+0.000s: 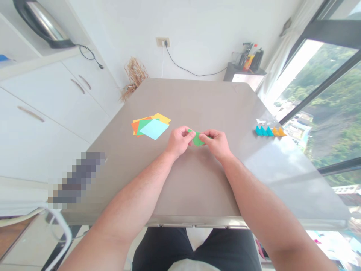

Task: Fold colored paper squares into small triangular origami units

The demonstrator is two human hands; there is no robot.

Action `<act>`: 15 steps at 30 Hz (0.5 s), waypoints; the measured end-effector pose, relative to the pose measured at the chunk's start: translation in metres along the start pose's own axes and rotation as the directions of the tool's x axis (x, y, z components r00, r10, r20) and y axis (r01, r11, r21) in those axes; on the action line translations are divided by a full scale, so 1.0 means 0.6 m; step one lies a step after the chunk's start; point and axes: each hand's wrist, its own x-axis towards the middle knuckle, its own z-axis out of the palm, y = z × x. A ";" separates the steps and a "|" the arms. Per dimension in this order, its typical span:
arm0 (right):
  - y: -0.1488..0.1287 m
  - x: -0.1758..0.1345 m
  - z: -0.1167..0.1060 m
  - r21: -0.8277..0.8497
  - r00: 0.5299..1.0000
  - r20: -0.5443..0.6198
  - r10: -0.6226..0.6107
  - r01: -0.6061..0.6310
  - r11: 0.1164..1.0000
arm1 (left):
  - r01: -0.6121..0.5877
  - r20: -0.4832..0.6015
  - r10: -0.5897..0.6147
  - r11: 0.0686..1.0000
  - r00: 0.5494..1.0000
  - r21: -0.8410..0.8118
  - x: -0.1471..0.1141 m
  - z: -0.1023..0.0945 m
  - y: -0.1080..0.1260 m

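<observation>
A small piece of folded green paper (pixel 197 140) is held between my two hands, just above the middle of the table. My left hand (pixel 180 141) pinches its left end between thumb and fingers. At the opposite end, my right hand (pixel 216 142) grips it the same way. Fingers cover both ends of the paper, so its full shape is hidden. Loose paper sheets (pixel 155 129) in light blue, green, orange and yellow lie overlapped to the left of my hands. Far to the right stands a row of folded blue paper pieces (pixel 263 131) and orange paper pieces (pixel 279 132).
The grey table (pixel 194 98) reaches toward a white wall with an outlet (pixel 163 41). A pixelated dark patch (pixel 80 178) covers something at the table's left edge. White cabinets (pixel 50 105) stand left, a window (pixel 324 82) right. A small cabinet (pixel 244 73) with bottles is behind.
</observation>
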 end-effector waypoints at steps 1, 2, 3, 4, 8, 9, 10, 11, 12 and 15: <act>0.000 0.002 -0.003 0.032 1.000 -0.004 0.011 -0.011 0.999 | 0.002 -0.016 -0.002 1.000 1.000 -0.009 0.001 -0.001 -0.001; 0.000 0.004 -0.005 0.056 1.000 -0.009 0.024 -0.024 0.998 | 0.003 -0.032 -0.003 1.000 0.999 -0.023 0.003 -0.003 -0.001; 0.000 0.005 -0.008 0.070 0.999 -0.014 0.036 -0.035 0.997 | 0.001 -0.045 -0.003 0.999 0.999 -0.038 0.004 -0.004 -0.001; 0.000 0.006 -0.010 0.074 0.999 -0.018 0.043 -0.042 0.996 | 0.000 -0.055 -0.003 0.998 0.998 -0.055 0.005 -0.005 -0.001; -0.002 0.008 -0.014 0.082 0.999 -0.006 0.043 -0.042 0.996 | 0.006 -0.079 -0.017 0.992 0.997 -0.127 0.007 -0.006 0.004; -0.002 0.008 -0.015 0.087 0.999 0.000 0.042 -0.041 0.995 | 0.017 -0.077 -0.029 0.988 0.997 -0.151 0.007 -0.006 0.005; -0.002 0.008 -0.014 0.093 0.999 0.006 0.041 -0.042 0.995 | 0.032 -0.069 -0.044 0.984 0.997 -0.175 0.007 -0.005 0.006; -0.002 0.008 -0.014 0.099 0.999 0.011 0.041 -0.042 0.994 | 0.051 -0.052 -0.063 0.979 0.997 -0.198 0.006 -0.005 0.007; -0.002 0.008 -0.014 0.106 0.999 0.017 0.041 -0.042 0.993 | 0.074 -0.026 -0.082 0.974 0.996 -0.216 0.006 -0.004 0.007; -0.001 0.007 -0.011 0.121 0.998 0.041 0.037 -0.042 0.992 | 0.133 0.074 -0.120 0.967 0.990 -0.219 0.003 -0.001 0.006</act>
